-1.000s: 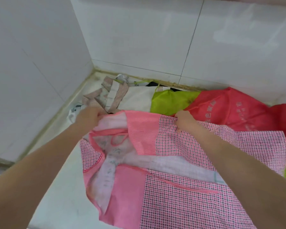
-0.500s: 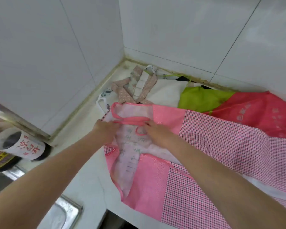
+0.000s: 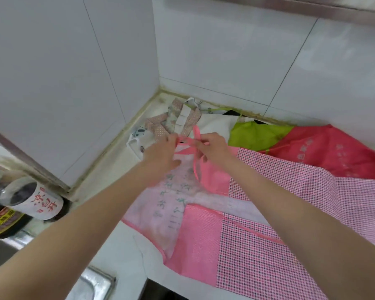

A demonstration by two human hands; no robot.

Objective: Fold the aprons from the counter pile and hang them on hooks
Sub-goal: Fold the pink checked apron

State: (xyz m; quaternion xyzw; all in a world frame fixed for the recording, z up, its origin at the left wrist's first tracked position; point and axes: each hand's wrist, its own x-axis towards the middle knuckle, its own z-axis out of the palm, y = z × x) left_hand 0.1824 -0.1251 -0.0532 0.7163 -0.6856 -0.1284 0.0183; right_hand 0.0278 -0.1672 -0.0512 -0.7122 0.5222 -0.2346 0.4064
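A pink checked apron (image 3: 258,213) lies spread over the white counter (image 3: 117,252), its pale printed bib toward the corner. Its pink neck strap (image 3: 196,169) is lifted off the bib. My left hand (image 3: 162,152) pinches the strap at the bib's top edge. My right hand (image 3: 212,148) pinches the strap just to the right, so a loop stands up between the hands. Behind them lies the pile: a beige dotted apron (image 3: 182,120), a white one (image 3: 214,126), a green one (image 3: 258,135) and a red one (image 3: 325,148).
White tiled walls (image 3: 225,50) meet in the corner behind the pile. A dark bottle with a white label (image 3: 30,202) stands at the left next to a steel sink rim (image 3: 91,282). The counter's front edge runs under the apron.
My hands moved up from the bib's middle to its top edge and lifted the neck strap. The view has swung further left and down, so the bottle shows more.
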